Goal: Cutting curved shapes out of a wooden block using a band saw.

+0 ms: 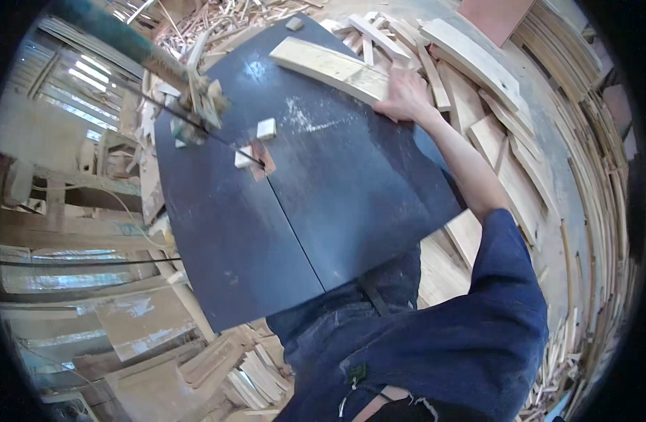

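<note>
My right hand (409,96) grips the right end of a pale, slightly curved wooden plank (330,67). The thumb presses along its near edge and the other fingers go over the far side. This plank lies across the far right part of a dark metal saw table (224,232). Left of it, a thin saw blade (228,144) runs down to a brown insert (265,160) in the table. Two small wood offcuts, one white block (267,129) and one beside the blade (244,157), sit by the insert. My left hand is out of view.
A saw guide post (133,49) reaches in from the upper left. Several cut wooden pieces (470,60) are heaped beyond and right of the table. Another small offcut (294,24) rests at its far edge. Long strips (583,211) line the right side.
</note>
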{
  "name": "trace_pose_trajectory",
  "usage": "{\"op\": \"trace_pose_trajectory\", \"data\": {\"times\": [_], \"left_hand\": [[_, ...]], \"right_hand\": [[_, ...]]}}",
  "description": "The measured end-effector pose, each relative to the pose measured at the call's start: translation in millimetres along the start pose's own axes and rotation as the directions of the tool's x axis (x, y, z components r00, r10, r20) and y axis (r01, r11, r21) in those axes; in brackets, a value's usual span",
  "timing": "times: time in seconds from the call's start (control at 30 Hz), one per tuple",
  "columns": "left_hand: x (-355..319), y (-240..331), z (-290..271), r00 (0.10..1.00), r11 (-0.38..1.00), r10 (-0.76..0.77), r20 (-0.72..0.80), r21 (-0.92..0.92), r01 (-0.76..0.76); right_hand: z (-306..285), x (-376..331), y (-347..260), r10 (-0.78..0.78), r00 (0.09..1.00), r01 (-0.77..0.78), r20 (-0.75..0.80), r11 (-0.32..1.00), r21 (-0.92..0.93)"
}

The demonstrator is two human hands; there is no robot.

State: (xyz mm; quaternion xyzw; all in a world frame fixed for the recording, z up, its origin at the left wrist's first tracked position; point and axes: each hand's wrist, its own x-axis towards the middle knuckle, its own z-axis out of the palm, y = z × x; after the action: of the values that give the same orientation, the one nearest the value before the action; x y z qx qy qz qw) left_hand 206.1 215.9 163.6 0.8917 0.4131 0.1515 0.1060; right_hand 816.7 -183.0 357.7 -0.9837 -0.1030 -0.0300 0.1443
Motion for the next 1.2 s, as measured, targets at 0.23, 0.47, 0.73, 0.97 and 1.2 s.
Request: {"op": "trace_pose_trajectory", "data": {"times": [0.23, 0.47, 0.73, 0.97, 1.2], "left_hand": [[-40, 54, -91, 0.984, 0.946, 0.180, -0.003, -0.272, -0.174], [5, 224, -102, 0.722, 0.525, 0.684, -0.109, -0.614, -0.590], [-21, 229, -52, 0.788, 0.617, 0.615, -0.012, -0.615, -0.491], [13, 205, -59, 0.772, 0.621, 0.632, 0.063, -0.637, -0.456], [14, 198, -61, 0.781, 0.628, 0.617, 0.095, -0.658, -0.416]], "right_hand": [[1, -269, -12, 0.145, 0.967, -0.123, -0.211, 0.986, 0.115], [-2, -442, -119, 0.241, 0.960, -0.204, -0.139, 0.949, 0.239], [20, -476, -151, -0.136, 0.991, 0.129, -0.015, 0.891, 0.435], [35, -446, -131, -0.494, 0.869, 0.354, 0.032, 0.664, 0.658], [50, -438, -123, -0.589, 0.806, 0.434, 0.060, 0.656, 0.618]]}}
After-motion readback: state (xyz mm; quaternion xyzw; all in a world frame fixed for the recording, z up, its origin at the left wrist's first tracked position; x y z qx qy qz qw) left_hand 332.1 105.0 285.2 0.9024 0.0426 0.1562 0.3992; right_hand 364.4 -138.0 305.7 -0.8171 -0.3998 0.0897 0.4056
